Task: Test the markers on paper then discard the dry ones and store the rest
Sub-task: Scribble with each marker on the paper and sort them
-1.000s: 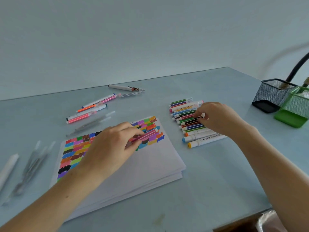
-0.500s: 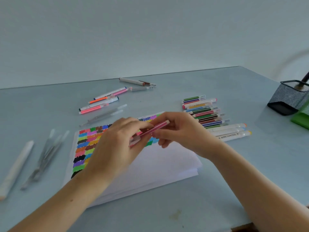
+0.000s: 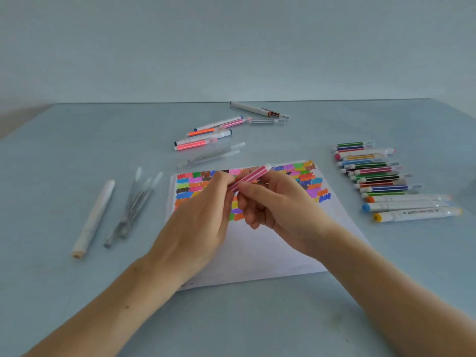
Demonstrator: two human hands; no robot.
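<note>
A pink striped marker [image 3: 251, 176] is held above the paper stack [image 3: 270, 243] by both hands. My left hand [image 3: 198, 222] grips its lower end, and my right hand [image 3: 273, 202] pinches its barrel from the right. Its lower tip is hidden by my fingers. The top sheet is covered along its far edge with many coloured test patches [image 3: 306, 176]. A row of striped markers [image 3: 373, 173] and three thick white markers [image 3: 412, 207] lies to the right of the paper.
A loose group of markers [image 3: 208, 132] and clear pens [image 3: 213, 155] lies beyond the paper. More clear pens [image 3: 134, 207] and a white marker [image 3: 94, 217] lie at the left. A white pen [image 3: 257, 109] sits near the table's far edge [image 3: 180, 103].
My right hand left the marker row and came over to the pink marker held by my left hand. The view has shifted left, so the mesh pots are out of sight.
</note>
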